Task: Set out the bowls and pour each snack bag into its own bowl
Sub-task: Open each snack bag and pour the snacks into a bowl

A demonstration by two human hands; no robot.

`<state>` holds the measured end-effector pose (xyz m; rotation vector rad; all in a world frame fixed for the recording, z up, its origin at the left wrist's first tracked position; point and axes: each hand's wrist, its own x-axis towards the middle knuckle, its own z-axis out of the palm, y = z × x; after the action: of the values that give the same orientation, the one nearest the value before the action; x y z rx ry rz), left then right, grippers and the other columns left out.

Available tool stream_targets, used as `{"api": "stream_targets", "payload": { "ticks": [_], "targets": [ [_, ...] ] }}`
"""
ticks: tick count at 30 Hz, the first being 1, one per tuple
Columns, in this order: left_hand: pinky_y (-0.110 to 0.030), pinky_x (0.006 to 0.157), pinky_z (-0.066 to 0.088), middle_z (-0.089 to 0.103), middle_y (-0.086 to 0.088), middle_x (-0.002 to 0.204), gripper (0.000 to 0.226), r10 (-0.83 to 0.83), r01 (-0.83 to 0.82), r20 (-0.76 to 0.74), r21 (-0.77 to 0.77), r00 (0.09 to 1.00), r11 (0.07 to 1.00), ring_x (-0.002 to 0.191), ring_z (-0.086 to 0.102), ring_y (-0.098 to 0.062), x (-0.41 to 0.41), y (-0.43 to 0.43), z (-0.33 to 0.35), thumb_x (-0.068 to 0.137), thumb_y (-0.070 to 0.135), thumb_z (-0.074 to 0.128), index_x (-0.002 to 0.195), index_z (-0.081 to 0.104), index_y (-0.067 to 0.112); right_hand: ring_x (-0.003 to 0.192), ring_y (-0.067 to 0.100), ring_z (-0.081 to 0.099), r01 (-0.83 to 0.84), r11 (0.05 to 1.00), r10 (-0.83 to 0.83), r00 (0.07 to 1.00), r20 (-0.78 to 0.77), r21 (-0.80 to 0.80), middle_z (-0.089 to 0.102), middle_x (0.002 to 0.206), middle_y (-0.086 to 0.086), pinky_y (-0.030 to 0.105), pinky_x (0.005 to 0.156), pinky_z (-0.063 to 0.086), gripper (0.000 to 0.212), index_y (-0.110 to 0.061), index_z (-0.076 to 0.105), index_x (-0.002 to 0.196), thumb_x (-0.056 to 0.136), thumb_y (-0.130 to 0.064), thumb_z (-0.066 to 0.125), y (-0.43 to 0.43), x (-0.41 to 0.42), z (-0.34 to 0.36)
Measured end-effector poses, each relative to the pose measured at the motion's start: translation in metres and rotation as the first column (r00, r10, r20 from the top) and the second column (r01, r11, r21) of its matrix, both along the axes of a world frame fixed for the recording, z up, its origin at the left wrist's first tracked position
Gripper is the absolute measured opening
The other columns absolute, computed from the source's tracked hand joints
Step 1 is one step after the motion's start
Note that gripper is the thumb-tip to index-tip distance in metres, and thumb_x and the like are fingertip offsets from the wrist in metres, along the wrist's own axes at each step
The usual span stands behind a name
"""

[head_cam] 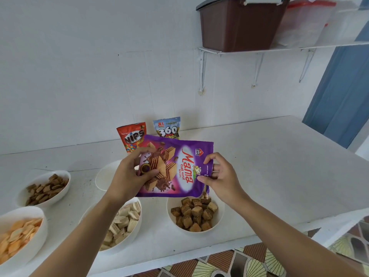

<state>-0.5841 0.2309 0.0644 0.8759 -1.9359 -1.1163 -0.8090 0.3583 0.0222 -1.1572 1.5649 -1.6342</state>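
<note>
A purple Mama wafer bag point(175, 166) hangs sideways above the white table point(279, 176). My left hand point(131, 174) grips its bottom end and my right hand point(219, 174) pinches its open top end. Right under that end stands a white bowl point(219, 218) of brown wafer cubes. Other filled bowls: pale wafers point(137, 226), dark brown pieces point(63, 190), orange crackers point(40, 236). An empty white bowl point(103, 176) sits behind my left hand. A red Nips bag point(130, 136) and a blue 360 bag point(167, 126) stand upright at the back.
A wall shelf point(279, 48) at upper right carries a brown bin point(239, 23) and clear plastic containers. A blue panel point(339, 96) stands at the right. Patterned floor point(259, 260) shows below the table's front edge.
</note>
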Motion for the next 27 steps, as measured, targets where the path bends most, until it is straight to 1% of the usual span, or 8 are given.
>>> {"api": "stream_targets", "payload": {
  "ticks": [7,11,13,15,17,20,23,27],
  "targets": [
    [-0.027,0.058,0.06,0.065,0.006,0.115,0.04,-0.029,0.029,0.0,0.072,1.0,0.997,0.089,0.072,-0.014,0.01,-0.005,-0.015,0.081,0.022,0.078,0.115,0.062,0.035,0.115,0.018,0.063,0.046,0.999,-0.044,0.997,-0.07,0.03,0.06,0.121,-0.014,0.031,0.067,0.063,0.024,-0.027,0.054,0.105,0.091,-0.015,0.069,0.0,-0.008,0.008],
    [-0.023,0.073,0.059,0.053,0.011,0.123,0.036,0.035,-0.008,0.152,-0.176,0.988,0.984,0.107,0.063,-0.012,0.015,-0.013,-0.012,0.075,0.039,0.075,0.106,0.06,0.05,0.117,0.021,0.063,0.054,0.998,-0.047,0.977,-0.208,0.029,0.06,0.128,-0.006,0.039,0.07,0.064,0.021,-0.031,0.054,0.107,0.096,-0.016,0.063,0.0,-0.01,0.02],
    [-0.025,0.081,0.056,0.045,0.007,0.13,0.037,0.077,-0.006,0.194,-0.343,0.978,0.939,0.116,0.053,-0.01,0.013,-0.012,-0.004,0.077,0.04,0.074,0.104,0.058,0.058,0.115,0.018,0.063,0.055,0.998,-0.053,0.947,-0.316,-0.003,0.059,0.131,-0.004,0.036,0.068,0.064,0.018,-0.027,0.053,0.111,0.098,-0.016,0.06,0.0,-0.007,0.032],
    [-0.032,0.088,0.056,0.037,0.002,0.141,0.033,0.118,-0.023,0.182,-0.451,0.976,0.892,0.127,0.043,-0.011,0.01,-0.01,0.007,0.079,0.038,0.074,0.108,0.061,0.049,0.115,0.014,0.062,0.033,0.998,-0.051,0.922,-0.383,-0.052,0.057,0.131,-0.006,0.028,0.066,0.063,0.017,-0.026,0.052,0.113,0.1,-0.016,0.057,-0.001,-0.004,0.048],
    [-0.051,0.099,0.052,0.031,0.003,0.147,0.032,0.163,-0.041,0.183,-0.534,0.97,0.844,0.135,0.037,-0.015,0.007,-0.012,0.021,0.082,0.035,0.076,0.112,0.065,0.038,0.113,0.012,0.061,0.015,0.994,-0.062,0.89,-0.451,-0.108,0.056,0.128,-0.007,0.022,0.063,0.061,0.017,-0.025,0.052,0.112,0.101,-0.013,0.055,-0.001,-0.002,0.065],
    [-0.066,0.104,0.042,0.024,0.001,0.155,0.036,0.19,-0.038,0.204,-0.58,0.96,0.814,0.144,0.033,-0.025,0.003,-0.012,0.041,0.084,0.039,0.077,0.117,0.062,0.039,0.113,0.012,0.061,-0.005,0.992,-0.064,0.839,-0.54,-0.126,0.056,0.124,-0.01,0.015,0.062,0.057,0.018,-0.028,0.05,0.11,0.1,-0.013,0.056,0.004,-0.003,0.087],
    [-0.055,0.104,0.047,0.031,0.0,0.153,0.048,0.149,-0.021,0.221,-0.495,0.964,0.869,0.138,0.039,-0.017,-0.005,-0.004,0.06,0.086,0.059,0.067,0.127,0.053,0.039,0.109,0.011,0.062,-0.061,0.994,-0.008,0.79,-0.614,-0.091,0.057,0.118,-0.011,0.012,0.059,0.052,0.015,-0.029,0.048,0.107,0.1,-0.017,0.054,0.01,-0.004,0.101],
    [-0.03,0.081,0.061,0.063,0.012,0.124,0.047,-0.094,0.153,0.176,-0.363,0.98,0.919,0.109,0.064,-0.003,-0.024,0.02,0.073,0.089,0.05,0.062,0.129,0.045,0.034,0.108,0.011,0.062,-0.128,0.992,0.089,0.689,-0.719,0.001,0.059,0.12,-0.01,0.016,0.064,0.057,0.015,-0.028,0.049,0.113,0.101,-0.022,0.055,0.019,0.001,0.106]
  ]
}}
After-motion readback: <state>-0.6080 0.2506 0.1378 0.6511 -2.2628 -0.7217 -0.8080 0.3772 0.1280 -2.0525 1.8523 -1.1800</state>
